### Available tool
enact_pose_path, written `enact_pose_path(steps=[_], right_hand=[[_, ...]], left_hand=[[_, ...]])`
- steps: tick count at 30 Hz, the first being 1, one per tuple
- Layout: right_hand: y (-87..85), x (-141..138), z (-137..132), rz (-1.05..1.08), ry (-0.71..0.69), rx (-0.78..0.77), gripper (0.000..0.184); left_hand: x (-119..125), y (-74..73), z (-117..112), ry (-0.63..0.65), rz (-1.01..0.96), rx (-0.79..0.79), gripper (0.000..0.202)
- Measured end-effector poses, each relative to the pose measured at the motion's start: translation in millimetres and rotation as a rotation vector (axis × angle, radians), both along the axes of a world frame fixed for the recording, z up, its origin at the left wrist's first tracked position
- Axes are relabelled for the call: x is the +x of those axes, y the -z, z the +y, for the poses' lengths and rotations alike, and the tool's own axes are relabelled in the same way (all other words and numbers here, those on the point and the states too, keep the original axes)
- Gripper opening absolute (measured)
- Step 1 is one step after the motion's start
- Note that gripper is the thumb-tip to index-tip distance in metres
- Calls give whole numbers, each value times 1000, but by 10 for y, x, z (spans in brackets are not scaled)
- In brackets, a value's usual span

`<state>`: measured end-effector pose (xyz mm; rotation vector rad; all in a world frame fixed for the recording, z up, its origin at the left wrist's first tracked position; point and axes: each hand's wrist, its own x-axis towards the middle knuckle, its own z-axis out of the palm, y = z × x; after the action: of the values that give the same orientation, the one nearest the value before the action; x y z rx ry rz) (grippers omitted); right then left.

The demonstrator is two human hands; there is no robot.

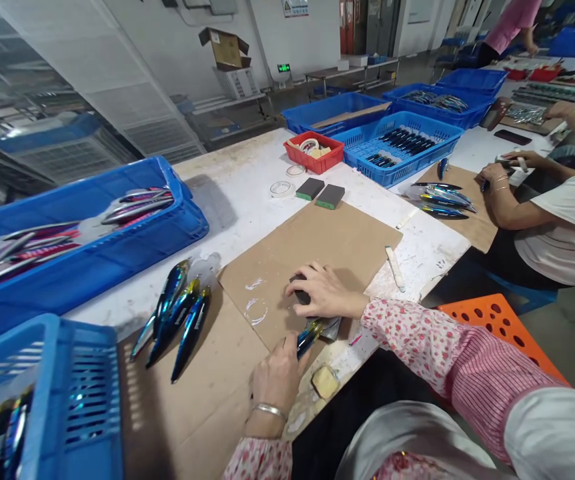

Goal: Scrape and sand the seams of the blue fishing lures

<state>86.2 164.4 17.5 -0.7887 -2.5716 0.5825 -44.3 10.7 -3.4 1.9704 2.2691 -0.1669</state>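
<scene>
Centrally, your left hand point(277, 377) closes around one end of a blue and yellow lure point(308, 339), the fingers wrapped over it, at the near edge of a cardboard sheet point(312, 243). The lure's long axis runs obliquely, from your left fingers forward and to the right, so that its yellow end points beneath your right wrist. Your right hand point(325, 290) pinches a dark block point(298, 290) between thumb and fingers. Note the key relation: the block lies forward of the lure and slightly to its left, apart from it, while your left hand is the one in contact with the lure. A grey piece point(332, 331), partly hidden, sits beside the yellow end; its nature cannot be told.

Nearer your body, a yellow sponge point(325, 381) rests on the white table point(420, 267). To your left, a group of lures point(191, 333) lies between a blue tub point(187, 210) and the cardboard sheet. Beyond the sheet's middle, two spare blocks point(331, 197) stand side by side, with a red box point(317, 160) behind them. At far right sits a co-worker point(562, 220).
</scene>
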Motion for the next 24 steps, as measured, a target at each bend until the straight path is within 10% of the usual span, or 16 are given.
enact_pose_path(steps=[24], right_hand=[[-23,91,-60,-49,51,36,28]], left_hand=[[14,-16,-16,23,54,-47,22]])
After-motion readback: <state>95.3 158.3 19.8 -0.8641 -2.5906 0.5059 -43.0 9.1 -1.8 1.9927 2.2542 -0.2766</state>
